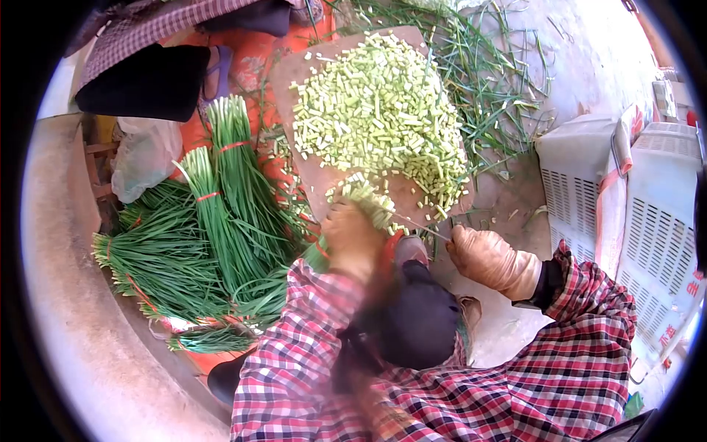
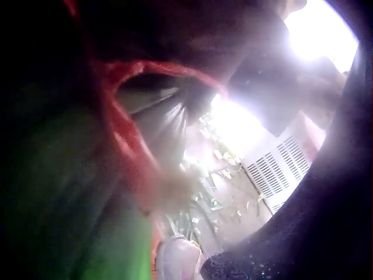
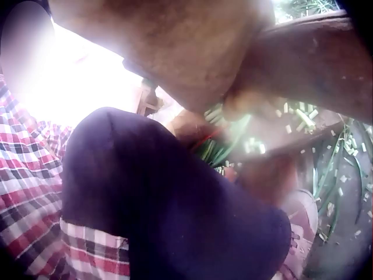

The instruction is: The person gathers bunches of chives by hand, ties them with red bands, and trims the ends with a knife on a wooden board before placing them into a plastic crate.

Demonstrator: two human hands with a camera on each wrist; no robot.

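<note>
At the near edge of a brown chopping board (image 1: 283,92), my left hand (image 1: 350,234) grips a bunch of garlic chives (image 1: 317,254). Its pale stem ends (image 1: 366,193) point over the board. A red band (image 2: 125,143) on green leaves shows close up in the left wrist view. My right hand (image 1: 479,254) holds a knife (image 1: 421,225) by its handle, the thin blade reaching left to the stems beside my left hand. The right hand (image 3: 169,44) fills the top of the right wrist view. Chopped chive pieces (image 1: 368,103) heap across the board.
Banded chive bunches (image 1: 236,199) lie left of the board on an orange sheet (image 1: 258,66). Loose green leaves (image 1: 486,88) litter the floor at right. White slotted crates (image 1: 582,177) stand further right. My bent knee (image 1: 416,317) is close below the hands. Another person's dark-clothed leg (image 1: 143,81) is at upper left.
</note>
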